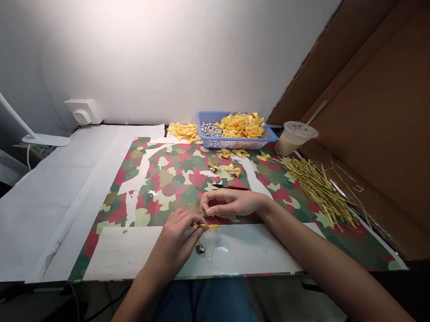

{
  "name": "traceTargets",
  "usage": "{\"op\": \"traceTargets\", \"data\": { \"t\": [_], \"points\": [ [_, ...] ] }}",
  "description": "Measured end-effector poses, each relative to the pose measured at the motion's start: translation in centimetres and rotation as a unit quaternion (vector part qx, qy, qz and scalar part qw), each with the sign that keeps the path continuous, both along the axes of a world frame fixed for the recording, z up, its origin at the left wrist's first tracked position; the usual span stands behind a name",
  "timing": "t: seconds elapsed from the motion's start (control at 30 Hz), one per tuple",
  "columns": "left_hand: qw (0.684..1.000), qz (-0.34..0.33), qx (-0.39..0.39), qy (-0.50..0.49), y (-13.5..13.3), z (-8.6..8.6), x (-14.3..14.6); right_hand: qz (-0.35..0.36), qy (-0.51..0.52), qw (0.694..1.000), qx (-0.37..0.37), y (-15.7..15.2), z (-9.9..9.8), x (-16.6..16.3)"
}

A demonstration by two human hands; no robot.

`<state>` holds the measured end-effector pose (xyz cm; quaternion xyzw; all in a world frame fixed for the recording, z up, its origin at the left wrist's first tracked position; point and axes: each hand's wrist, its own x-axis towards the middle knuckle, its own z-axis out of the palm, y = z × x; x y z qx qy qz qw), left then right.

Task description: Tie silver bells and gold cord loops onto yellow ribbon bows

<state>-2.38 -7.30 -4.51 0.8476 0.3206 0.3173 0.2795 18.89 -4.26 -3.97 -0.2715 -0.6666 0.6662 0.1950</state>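
My left hand (180, 236) pinches a small yellow ribbon bow (210, 226) between thumb and fingertips, above a white strip on the table. Just below the bow is a round silver bell (201, 248), with a thin, pale cord looping beside it. Close to the bow, my right hand (233, 202) is closed in a pinch; a small goldish bit shows at its fingertips, too small to name. Beyond that hand lies a dark red and black pen-like tool (231, 187). Two yellow bows with bells, one of them a bow (233, 170), rest farther back.
A blue basket (235, 143) holds silver bells and yellow bows, with a pile of bows (184, 132) to its left. At right stand a lidded drink cup (295, 137) and a bundle of gold ties (321, 189). A cardboard wall (377, 116) borders the right side; a lamp base (46, 139) sits left.
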Motion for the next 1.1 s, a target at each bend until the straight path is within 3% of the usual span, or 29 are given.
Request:
{"op": "traceTargets", "data": {
  "t": [0.23, 0.57, 0.9, 1.1],
  "points": [
    [1.0, -0.002, -0.022, 0.015, -0.01, 0.5, 0.0, -0.023, 0.033, 0.999, -0.025, 0.11, -0.15, 0.25],
    [0.999, 0.002, 0.031, 0.015, -0.05, 0.96, 0.14, -0.04, 0.068, 0.996, -0.041, 0.19, -0.71, 0.42],
    [1.0, 0.01, 0.021, -0.006, -0.07, 0.85, 0.22, -0.106, 0.149, 0.977, -0.111, 0.09, -0.48, 0.28],
    [1.0, 0.019, 0.016, 0.0, -0.03, 0.66, 0.11, -0.148, 0.135, 0.975, -0.1, -0.08, 0.22, 0.21]
  ]
}}
